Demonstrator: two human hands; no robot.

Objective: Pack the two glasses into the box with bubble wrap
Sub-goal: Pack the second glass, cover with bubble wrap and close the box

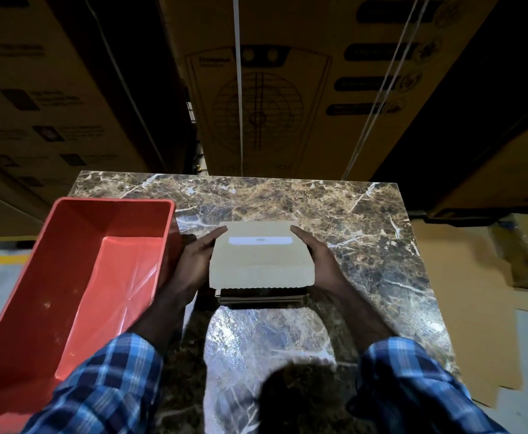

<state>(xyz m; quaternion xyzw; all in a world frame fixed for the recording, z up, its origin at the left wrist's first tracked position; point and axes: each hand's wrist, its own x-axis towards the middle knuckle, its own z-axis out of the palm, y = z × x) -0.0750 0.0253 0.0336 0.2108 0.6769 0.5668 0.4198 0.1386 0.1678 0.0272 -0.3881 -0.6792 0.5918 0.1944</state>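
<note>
A small brown cardboard box (261,261) with a white label on its lid sits in the middle of the marble table (366,220). The lid lies nearly shut, with a dark gap under its near edge. My left hand (195,261) holds the box's left side and my right hand (319,258) holds its right side, fingers along the walls. No glasses or bubble wrap can be seen; the inside of the box is hidden.
An empty red plastic tub (78,277) stands at the table's left edge, close to my left hand. Large cardboard cartons (272,89) rise behind the table. Flattened cardboard (469,302) lies on the floor to the right.
</note>
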